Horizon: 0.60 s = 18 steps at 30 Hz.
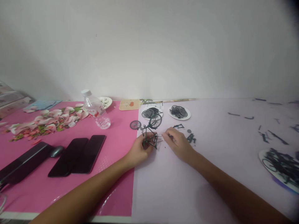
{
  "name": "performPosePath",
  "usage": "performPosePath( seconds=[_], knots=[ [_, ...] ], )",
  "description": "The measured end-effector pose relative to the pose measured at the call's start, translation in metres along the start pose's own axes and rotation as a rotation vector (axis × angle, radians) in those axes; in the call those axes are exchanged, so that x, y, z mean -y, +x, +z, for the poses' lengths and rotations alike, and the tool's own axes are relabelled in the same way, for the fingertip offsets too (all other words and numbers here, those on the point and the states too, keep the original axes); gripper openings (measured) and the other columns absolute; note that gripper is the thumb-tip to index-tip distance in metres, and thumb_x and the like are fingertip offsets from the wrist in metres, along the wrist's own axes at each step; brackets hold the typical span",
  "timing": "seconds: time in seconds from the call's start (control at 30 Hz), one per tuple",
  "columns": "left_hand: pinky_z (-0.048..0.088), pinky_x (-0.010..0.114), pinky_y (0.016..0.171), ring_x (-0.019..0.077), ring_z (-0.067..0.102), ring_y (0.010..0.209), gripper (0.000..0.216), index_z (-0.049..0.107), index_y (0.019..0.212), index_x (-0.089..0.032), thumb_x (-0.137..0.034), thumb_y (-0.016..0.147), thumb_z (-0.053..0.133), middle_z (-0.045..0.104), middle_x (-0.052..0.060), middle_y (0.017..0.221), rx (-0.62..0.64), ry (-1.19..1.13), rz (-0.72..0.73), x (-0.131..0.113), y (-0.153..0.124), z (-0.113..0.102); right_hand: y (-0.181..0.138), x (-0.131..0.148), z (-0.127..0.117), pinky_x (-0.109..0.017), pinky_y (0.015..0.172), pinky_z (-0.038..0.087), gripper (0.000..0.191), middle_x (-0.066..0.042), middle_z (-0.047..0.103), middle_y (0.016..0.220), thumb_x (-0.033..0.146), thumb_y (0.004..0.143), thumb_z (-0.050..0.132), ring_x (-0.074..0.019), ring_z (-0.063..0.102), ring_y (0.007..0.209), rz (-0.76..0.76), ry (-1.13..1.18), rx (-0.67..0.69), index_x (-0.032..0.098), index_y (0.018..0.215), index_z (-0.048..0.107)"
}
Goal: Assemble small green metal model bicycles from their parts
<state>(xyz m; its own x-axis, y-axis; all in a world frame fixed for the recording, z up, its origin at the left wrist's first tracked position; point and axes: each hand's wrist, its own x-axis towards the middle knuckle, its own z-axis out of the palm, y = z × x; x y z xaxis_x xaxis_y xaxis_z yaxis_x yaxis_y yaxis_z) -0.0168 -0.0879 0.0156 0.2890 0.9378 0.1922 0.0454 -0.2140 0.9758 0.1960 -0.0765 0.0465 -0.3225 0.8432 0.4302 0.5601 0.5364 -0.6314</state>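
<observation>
My left hand (pixel 139 150) is closed around a dark miniature bicycle (pixel 146 132), gripping it by its lower frame. The model's one fitted wheel (pixel 155 121) points away from me. In my right hand (pixel 178 143), between pinched fingers, is a thin silvery tool (pixel 159 135) whose tip meets the frame; I cannot tell its exact kind. A loose spoked wheel (pixel 135 124) lies just left of the bicycle. Small dark bicycle parts (pixel 191 138) rest on the table beyond my right hand. My left fingertips are partly hidden behind the frame.
Two white plates of dark wheels and parts, one left (pixel 161 109) and one right (pixel 189 115), stand at the back. Another loaded plate (pixel 261 154) sits far right, near scattered parts (pixel 277 137). Leftward are a plastic bottle (pixel 94 110), artificial petals (pixel 56 119) and dark phones (pixel 88 155).
</observation>
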Motion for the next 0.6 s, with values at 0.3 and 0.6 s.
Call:
performPosePath(
  seconds=[0.3,0.6],
  knots=[
    [0.048,0.03,0.082,0.019,0.063,0.092,0.04,0.067,0.117,-0.015,-0.01,0.078,0.059,0.07,0.007,0.102,0.053,-0.055,-0.037,-0.0039,0.0011,-0.0047,-0.0008,-0.0004,0.0004,-0.034,0.07,0.041,0.038,0.0,0.051,0.075,0.039,0.108,0.045,-0.0185,0.05,0.072,0.025,0.008,0.019,0.024,0.074,0.044],
    [0.047,0.03,0.074,0.0211,0.064,0.094,0.064,0.067,0.122,-0.017,-0.005,0.06,0.052,0.07,0.011,0.114,0.094,-0.218,-0.025,0.0019,0.0013,-0.0082,-0.0012,-0.0006,0.0016,-0.032,0.068,0.042,0.037,0.0,0.051,0.074,0.039,0.108,0.045,-0.0182,0.053,0.073,0.016,0.011,0.051,0.023,0.074,0.046]
  ],
)
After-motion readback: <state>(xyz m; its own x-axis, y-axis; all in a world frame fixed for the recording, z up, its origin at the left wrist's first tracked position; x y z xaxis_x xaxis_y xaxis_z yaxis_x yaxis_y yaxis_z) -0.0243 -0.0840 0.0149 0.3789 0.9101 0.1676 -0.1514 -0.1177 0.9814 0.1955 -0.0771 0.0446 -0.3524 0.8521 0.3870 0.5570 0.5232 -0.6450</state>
